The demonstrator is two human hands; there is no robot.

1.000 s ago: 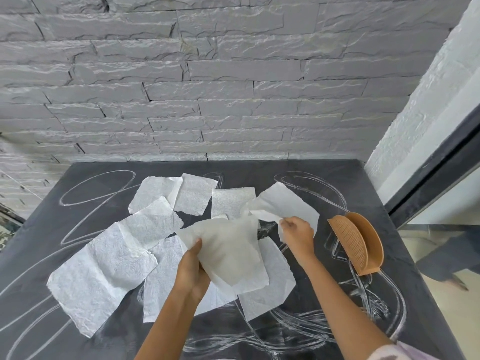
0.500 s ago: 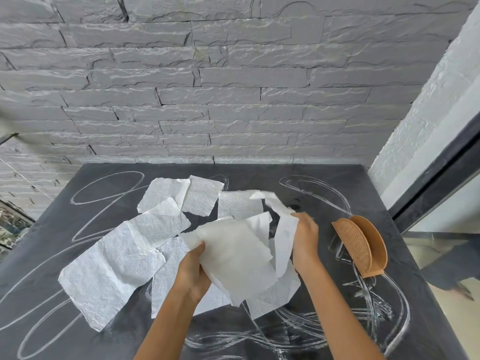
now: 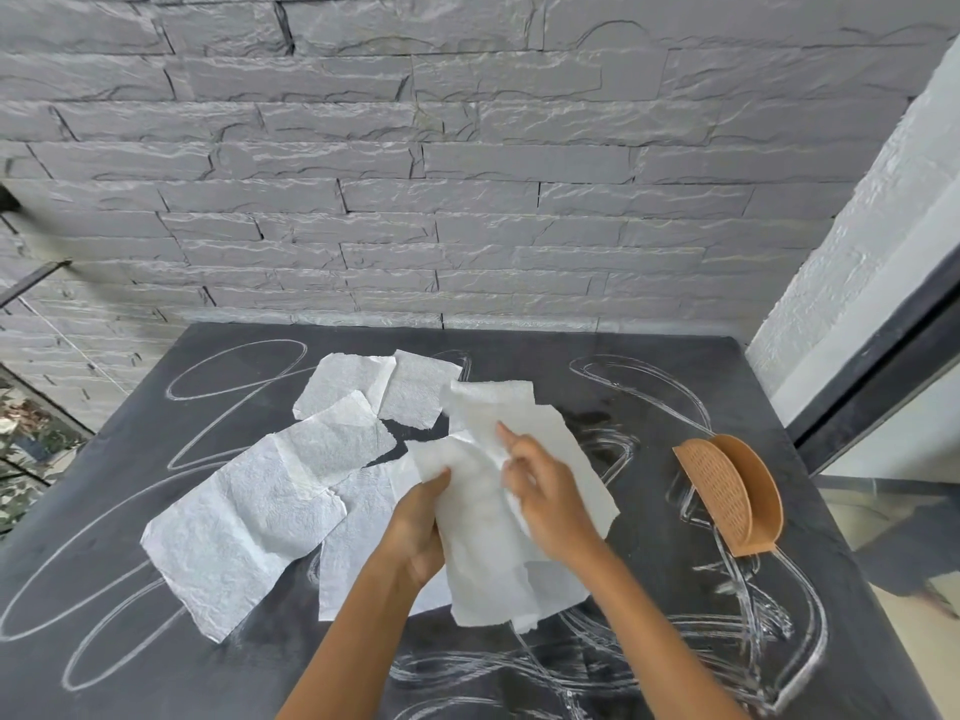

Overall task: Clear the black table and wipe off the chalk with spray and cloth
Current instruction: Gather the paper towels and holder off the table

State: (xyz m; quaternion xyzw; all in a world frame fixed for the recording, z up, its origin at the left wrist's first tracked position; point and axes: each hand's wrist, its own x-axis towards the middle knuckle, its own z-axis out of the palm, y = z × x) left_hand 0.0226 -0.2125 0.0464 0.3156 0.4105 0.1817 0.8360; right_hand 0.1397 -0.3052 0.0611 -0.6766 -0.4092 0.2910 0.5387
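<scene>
Through the head camera I look down on the black surface [image 3: 649, 376], which stands against a grey stone wall [image 3: 467, 200]. White chalk marks [image 3: 748, 626] run over most of it: open loops on the left, dense smeared scrawls on the right and along the near edge.

My left grip [image 3: 415, 527] holds a bundle of white paper sheets [image 3: 488, 563] lifted over the middle of the surface. The thumb lies on top of the bundle's upper edge and the fingers curl under it. My right grip [image 3: 545, 491] lies on top of the same bundle, touching it, with the forefinger straight and pointing toward the wall and the other fingers bent. The thumb is hidden, so I cannot tell whether this grip pinches a sheet or only rests on the paper.

More paper lies flat on the surface to the left of the bundle. A large creased sheet [image 3: 244, 527] sits nearest the left side and overlaps its neighbours. Two smaller sheets [image 3: 348, 381] lie side by side farther back, close to the wall. Another sheet [image 3: 358, 553] lies partly under my left wrist.

To the right of my hands, well apart from the paper, a tan half-round napkin holder [image 3: 727, 491] stands upright on the chalk scrawls. Beyond the right edge of the surface I see a dark window frame [image 3: 883, 366].
</scene>
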